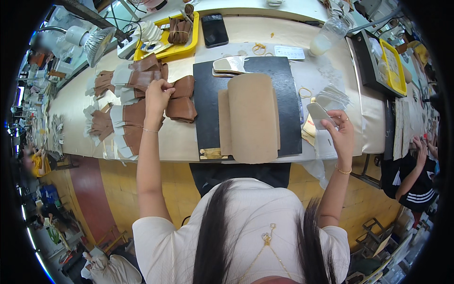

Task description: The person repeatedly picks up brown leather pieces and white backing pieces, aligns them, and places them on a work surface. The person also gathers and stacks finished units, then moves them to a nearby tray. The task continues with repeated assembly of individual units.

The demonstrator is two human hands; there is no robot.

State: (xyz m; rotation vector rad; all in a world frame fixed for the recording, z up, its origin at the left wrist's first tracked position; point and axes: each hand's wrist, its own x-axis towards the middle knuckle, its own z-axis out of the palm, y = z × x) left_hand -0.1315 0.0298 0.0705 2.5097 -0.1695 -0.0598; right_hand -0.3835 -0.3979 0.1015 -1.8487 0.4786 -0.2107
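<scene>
Your R hand is the one w/ a sure grip: its fingers hold a flat light-grey piece off to the R of the tan block, long axis slanting from upper L down to lower R, twd your palm. Your L hand is across the worktop, on the far side of that block, thumb & index fingertips drawn tog. at the near edge of the upper brown piece; can't tell if they're pinching it or just touching. That brown piece lies immed. R of your L fingers, long axis approx. L-R, wide end twd the black mat; L hand is by far the nearer one. A 2nd brown piece sits just below it, & rows of brown pcs w/ white ends spread to the L. Block stands btwn your hands on the mat, long axis running away from you. Fanned grey pcs lie just beyond the R hand. Containers: L yellow tray, up top, has a banded brown bundle + white pcs; R yellow tray sits in a dark case, contents unclear; clear bottle has something pale inside.
</scene>
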